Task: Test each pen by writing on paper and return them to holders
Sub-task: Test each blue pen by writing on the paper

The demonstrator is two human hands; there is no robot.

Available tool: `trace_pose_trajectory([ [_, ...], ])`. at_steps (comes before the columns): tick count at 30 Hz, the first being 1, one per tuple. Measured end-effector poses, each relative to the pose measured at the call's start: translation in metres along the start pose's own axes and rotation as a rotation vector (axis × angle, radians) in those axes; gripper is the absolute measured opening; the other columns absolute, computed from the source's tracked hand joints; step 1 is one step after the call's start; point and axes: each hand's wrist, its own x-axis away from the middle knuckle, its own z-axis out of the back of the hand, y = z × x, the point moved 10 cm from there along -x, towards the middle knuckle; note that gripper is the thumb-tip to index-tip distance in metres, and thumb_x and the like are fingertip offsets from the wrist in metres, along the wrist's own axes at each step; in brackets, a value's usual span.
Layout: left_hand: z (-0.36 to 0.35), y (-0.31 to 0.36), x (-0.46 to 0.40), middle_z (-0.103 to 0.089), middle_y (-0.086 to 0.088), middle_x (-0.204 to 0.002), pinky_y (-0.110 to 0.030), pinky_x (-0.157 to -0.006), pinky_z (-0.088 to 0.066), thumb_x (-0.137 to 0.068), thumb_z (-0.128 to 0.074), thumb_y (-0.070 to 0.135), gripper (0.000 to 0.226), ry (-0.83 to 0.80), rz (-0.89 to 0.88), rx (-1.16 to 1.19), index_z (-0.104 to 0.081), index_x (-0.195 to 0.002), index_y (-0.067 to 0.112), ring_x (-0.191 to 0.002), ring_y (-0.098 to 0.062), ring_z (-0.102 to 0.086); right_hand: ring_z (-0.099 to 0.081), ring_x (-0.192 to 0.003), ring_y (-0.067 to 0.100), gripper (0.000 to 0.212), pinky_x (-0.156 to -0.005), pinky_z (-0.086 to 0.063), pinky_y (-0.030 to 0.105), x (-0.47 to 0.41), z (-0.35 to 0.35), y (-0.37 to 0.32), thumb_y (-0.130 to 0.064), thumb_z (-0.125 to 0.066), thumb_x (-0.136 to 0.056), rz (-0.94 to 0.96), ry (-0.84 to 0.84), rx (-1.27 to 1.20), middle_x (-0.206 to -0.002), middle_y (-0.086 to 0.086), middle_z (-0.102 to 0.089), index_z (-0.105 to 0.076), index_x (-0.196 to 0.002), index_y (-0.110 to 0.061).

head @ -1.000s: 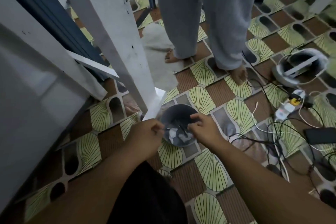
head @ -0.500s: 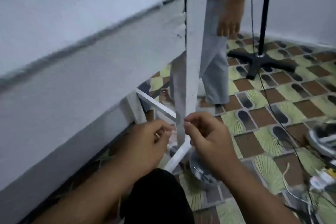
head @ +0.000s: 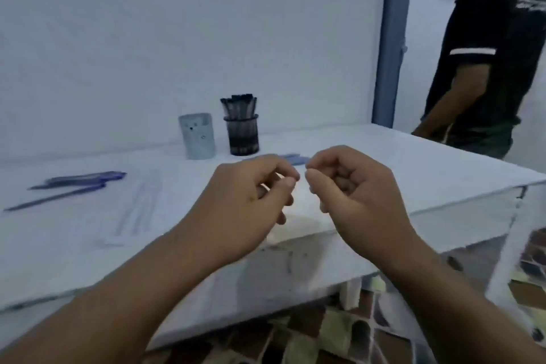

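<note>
- Both hands hover at frame centre above the near edge of the desk; the left hand and right hand each have fingers curled with thumb and forefinger tips together, almost meeting, and no pen in either grip (whether something tiny is pinched, I cannot tell).
- Judged step: between pens, with the next one still to be picked up.
- Next move calls for reaching to the loose blue pens lying at the left of the frame, or those partly hidden just behind the hands.
- The paper, with faint blue strokes, lies left of centre.
- Upper centre: a dark holder packed with dark-capped pens, and just beside it a pale holder whose contents are not visible.
- A person stands at upper right.
</note>
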Motion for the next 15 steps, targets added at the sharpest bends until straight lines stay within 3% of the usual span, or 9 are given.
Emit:
trace_pose_trajectory([
  [9, 0.203, -0.079, 0.027, -0.073, 0.007, -0.080, -0.042, -0.072, -0.062, -0.099, -0.060, 0.023, 0.013, 0.285, 0.193, -0.197, -0.071, -0.094, 0.026, -0.066, -0.009, -0.071, -0.062, -0.063, 0.029, 0.014, -0.063, -0.055, 0.042, -0.083, -0.206, -0.068, -0.017, -0.067, -0.091, 0.084, -0.388, -0.081, -0.069, 0.003, -0.066, -0.067, -0.081, -0.027],
  [12, 0.253, -0.120, 0.033, -0.073, 0.007, -0.082, -0.025, -0.062, -0.056, -0.097, -0.061, 0.021, 0.013, 0.336, 0.274, -0.252, -0.071, -0.089, 0.025, -0.067, -0.009, -0.070, -0.061, -0.061, 0.020, 0.010, -0.067, -0.057, 0.044, -0.101, -0.264, -0.066, -0.021, -0.067, -0.091, 0.077, -0.519, -0.023, -0.070, 0.000, -0.068, -0.068, -0.082, -0.026],
  [15, 0.290, -0.162, 0.037, -0.067, 0.022, -0.071, -0.008, -0.051, -0.040, -0.094, -0.065, 0.020, 0.010, 0.328, 0.328, -0.391, -0.072, -0.088, 0.024, -0.059, -0.002, -0.060, -0.061, -0.061, 0.008, 0.011, -0.064, -0.057, 0.038, -0.115, -0.313, -0.052, -0.023, -0.067, -0.090, 0.066, -0.618, 0.062, -0.067, -0.009, -0.067, -0.068, -0.080, -0.028],
])
